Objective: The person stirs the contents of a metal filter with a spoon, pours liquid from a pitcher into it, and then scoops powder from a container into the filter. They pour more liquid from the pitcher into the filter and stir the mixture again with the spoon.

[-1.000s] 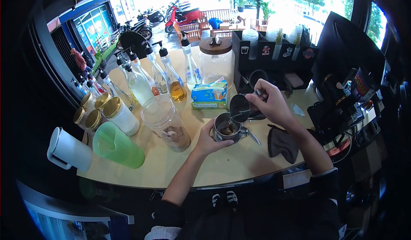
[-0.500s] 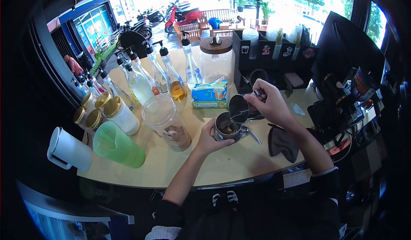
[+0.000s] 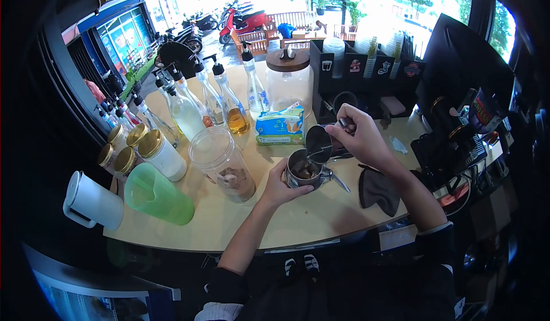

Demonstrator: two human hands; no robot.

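Observation:
My left hand (image 3: pixel 281 187) is wrapped around the side of a small metal pitcher (image 3: pixel 296 179) standing on the counter, with dark liquid inside. Above its rim, my right hand (image 3: pixel 360 136) grips a second metal pitcher (image 3: pixel 318 140) by the handle. That one is tipped to the left, and a thin stream seems to run from its lip into the lower pitcher. A metal spoon handle (image 3: pixel 341 184) lies just right of the lower pitcher. Behind both stands a blue and green tissue pack (image 3: pixel 279 127).
Left of my hands stand a clear jar (image 3: pixel 220 163) with brown contents, a green jug (image 3: pixel 160 198), a white jug (image 3: pixel 94 200), gold-lidded jars (image 3: pixel 152 143) and pump bottles (image 3: pixel 229 100). A dark cloth (image 3: pixel 378 192) lies at right; a black cup organiser (image 3: pixel 366 80) stands behind.
Both hands and pitchers hold nearly the same position. The liquid in the lower pitcher looks slightly higher; the upper one remains tipped.

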